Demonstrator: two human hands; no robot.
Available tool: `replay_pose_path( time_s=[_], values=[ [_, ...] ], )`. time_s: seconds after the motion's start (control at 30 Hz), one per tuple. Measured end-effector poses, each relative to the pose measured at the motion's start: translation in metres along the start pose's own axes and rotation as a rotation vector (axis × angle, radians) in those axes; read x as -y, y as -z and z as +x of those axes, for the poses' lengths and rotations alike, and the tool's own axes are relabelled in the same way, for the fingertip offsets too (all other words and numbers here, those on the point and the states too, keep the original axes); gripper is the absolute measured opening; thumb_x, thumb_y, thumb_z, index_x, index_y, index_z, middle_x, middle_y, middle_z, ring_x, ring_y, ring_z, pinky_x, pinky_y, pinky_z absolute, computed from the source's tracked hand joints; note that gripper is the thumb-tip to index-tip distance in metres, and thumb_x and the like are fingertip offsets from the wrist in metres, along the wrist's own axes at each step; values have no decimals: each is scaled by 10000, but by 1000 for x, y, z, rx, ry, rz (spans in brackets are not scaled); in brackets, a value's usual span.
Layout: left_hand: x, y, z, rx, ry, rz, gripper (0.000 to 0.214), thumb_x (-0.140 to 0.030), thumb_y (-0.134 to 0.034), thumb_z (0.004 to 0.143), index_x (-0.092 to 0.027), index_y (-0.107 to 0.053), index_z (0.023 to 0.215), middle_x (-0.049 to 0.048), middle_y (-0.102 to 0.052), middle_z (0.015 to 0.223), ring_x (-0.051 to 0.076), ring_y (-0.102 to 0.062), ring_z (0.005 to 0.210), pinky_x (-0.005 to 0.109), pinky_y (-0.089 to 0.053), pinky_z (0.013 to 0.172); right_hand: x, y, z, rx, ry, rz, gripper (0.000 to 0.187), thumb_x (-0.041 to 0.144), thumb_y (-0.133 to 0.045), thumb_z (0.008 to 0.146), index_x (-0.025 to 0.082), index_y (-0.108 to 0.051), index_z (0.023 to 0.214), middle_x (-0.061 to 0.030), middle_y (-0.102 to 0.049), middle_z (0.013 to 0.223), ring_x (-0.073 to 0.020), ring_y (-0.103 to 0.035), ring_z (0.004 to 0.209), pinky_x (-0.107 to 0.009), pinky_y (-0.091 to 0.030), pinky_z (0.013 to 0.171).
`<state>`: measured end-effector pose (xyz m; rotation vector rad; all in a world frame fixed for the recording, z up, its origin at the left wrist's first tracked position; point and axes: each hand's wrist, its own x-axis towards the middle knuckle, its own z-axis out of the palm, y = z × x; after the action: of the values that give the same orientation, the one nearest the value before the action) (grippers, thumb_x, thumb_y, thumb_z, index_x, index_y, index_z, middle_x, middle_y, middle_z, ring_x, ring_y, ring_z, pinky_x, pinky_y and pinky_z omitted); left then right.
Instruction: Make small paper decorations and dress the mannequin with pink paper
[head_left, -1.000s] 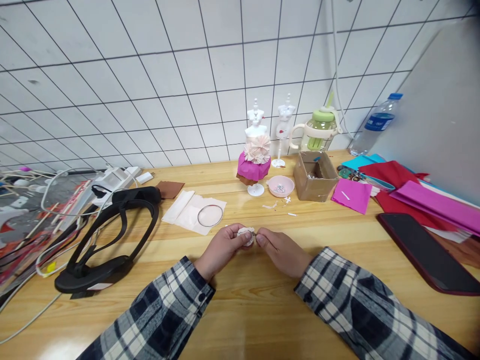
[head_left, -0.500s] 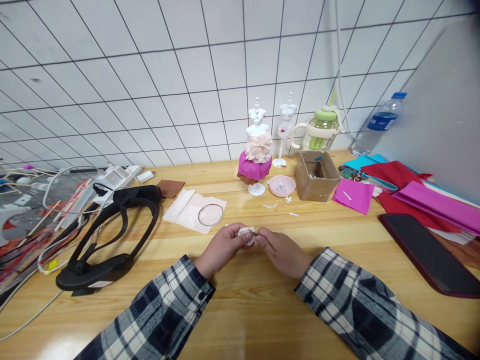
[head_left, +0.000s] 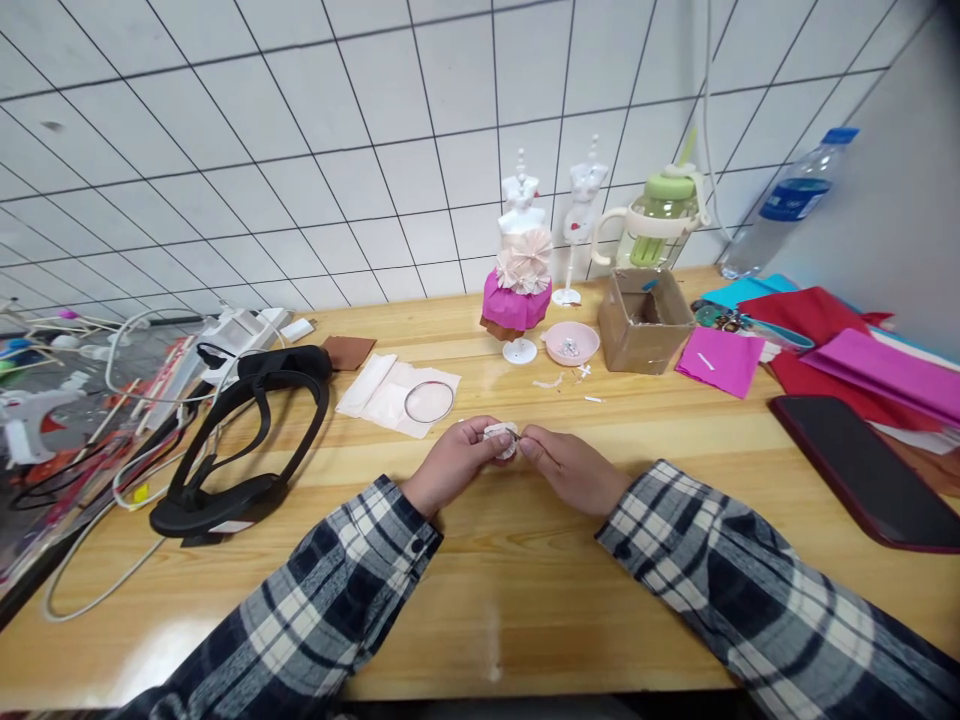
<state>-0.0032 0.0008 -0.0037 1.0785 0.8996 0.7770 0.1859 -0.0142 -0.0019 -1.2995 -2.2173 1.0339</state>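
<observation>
My left hand (head_left: 450,465) and my right hand (head_left: 574,468) meet over the middle of the wooden table (head_left: 525,560). Between their fingertips is a small pale folded paper piece (head_left: 500,438). The left fingers are curled round it. The right thumb and forefinger pinch at its right edge, perhaps on something thin that I cannot make out. Beyond the hands stands a small white mannequin (head_left: 520,262) dressed in a magenta paper skirt with a pale pleated rosette.
A second bare mannequin (head_left: 581,215), a pink dish (head_left: 571,343), a cardboard box (head_left: 646,318), a green cup (head_left: 660,215) and a water bottle (head_left: 795,200) stand at the back. Coloured paper sheets (head_left: 847,350) and a dark tablet (head_left: 862,470) lie right; a black headband device (head_left: 247,440), cables and pale paper with a clear disc (head_left: 429,400) lie left.
The view has tilted down and shifted, so everything sits higher in the picture. Both hands stay together on the paper piece with little movement.
</observation>
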Motion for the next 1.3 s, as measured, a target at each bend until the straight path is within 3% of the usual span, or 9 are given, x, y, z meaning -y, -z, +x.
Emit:
replay_pose_path(
  time_s=[0.53, 1.3],
  values=[
    [0, 6, -1, 75, -29, 230, 259, -394, -672, 793, -143, -612, 782, -3, -586, 720, 118, -511, 680, 242, -397, 677, 1, 2, 0, 20, -16, -4, 270, 391, -275, 993, 220, -446, 872, -19, -577, 797, -179, -543, 752, -283, -356, 679],
    [-2, 5, -2, 85, -20, 204, 291, -428, -683, 783, -143, -631, 818, 3, -606, 743, 125, -527, 691, 249, -403, 692, 0, 0, 1, 3, -20, -19, 254, 366, -306, 1001, 210, -489, 918, -32, -624, 841, -181, -587, 801, -290, -399, 717]
  ],
)
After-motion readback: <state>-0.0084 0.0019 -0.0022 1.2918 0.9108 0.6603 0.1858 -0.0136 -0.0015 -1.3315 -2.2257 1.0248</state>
